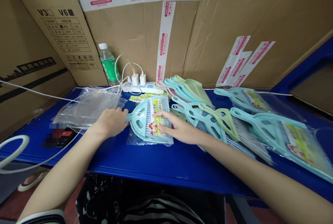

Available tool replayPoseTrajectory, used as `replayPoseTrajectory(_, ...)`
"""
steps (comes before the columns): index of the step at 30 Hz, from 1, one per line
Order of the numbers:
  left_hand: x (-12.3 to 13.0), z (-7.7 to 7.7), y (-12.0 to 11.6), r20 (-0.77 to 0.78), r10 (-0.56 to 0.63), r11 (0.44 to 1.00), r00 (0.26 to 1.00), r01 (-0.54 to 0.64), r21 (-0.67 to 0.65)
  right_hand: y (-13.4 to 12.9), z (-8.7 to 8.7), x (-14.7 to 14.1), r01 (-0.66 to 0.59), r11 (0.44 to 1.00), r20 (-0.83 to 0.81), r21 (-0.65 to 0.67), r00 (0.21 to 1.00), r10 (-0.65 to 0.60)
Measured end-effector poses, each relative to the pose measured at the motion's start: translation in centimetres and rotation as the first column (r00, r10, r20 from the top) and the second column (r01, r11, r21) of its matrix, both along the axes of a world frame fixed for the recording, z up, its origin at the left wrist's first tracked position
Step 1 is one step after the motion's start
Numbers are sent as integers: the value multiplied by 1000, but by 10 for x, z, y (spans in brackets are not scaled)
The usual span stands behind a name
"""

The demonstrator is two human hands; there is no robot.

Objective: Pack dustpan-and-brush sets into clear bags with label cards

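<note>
A light-blue dustpan and brush set (139,124) lies in the middle of the blue table, inside a clear plastic bag (135,140). Its handle points left, and my left hand (112,121) is closed around the handle's end. From the right, my right hand (179,129) grips the pan's wide part, its fingers over the printed label card (155,108). Brush bristles show beside the card. Just right of this set, loose hand brushes (221,116) in blue and green overlap each other. Behind them sits a stack of dustpans (192,88) in green, blue and pink.
Two bagged dustpan sets (293,137) lie at the right. Flat clear bags (88,108) rest on the left, near a dark and red object (61,136). A power strip (148,88) with chargers, cables and a green-labelled bottle (109,65) stand along the cardboard boxes (130,26) at the back.
</note>
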State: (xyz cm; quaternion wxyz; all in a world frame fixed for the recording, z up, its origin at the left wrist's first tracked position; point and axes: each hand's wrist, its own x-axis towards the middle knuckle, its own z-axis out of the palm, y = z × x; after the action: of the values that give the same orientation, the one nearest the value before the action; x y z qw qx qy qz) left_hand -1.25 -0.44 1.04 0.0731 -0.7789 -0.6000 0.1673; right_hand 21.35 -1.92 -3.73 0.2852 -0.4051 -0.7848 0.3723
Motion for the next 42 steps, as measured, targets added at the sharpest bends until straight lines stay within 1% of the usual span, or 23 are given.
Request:
replayPoseTrajectory(6,6,5,-3,-93,17,999,996,-21,-45,-1,0,0,-5,1000,-9,-9,1000,5)
replayPoseTrajectory(12,7,6,-3,-118,19,998,993,-25,-57,0,1,-1,-4,1000,-1,-13,1000,4)
replayPoseTrajectory(19,7,7,-3,-132,6,998,991,-15,-64,-2,2,-1,5,1000,22,-28,1000,-5)
replayPoseTrajectory(25,7,6,-3,-131,6,998,991,-15,-68,-1,1,-1,0,1000,23,-6,1000,0)
replayPoseTrajectory(30,8,6,-3,-133,21,997,991,-30,-67,-1,2,0,-18,1000,57,-4,998,18)
replayPoseTrajectory(35,8,7,-3,-137,13,997,990,-23,-71,-2,3,0,-10,1000,85,3,996,10)
replayPoseTrajectory(42,7,6,-3,-115,12,997,993,-20,-75,-2,4,-1,-10,1000,76,6,997,10)
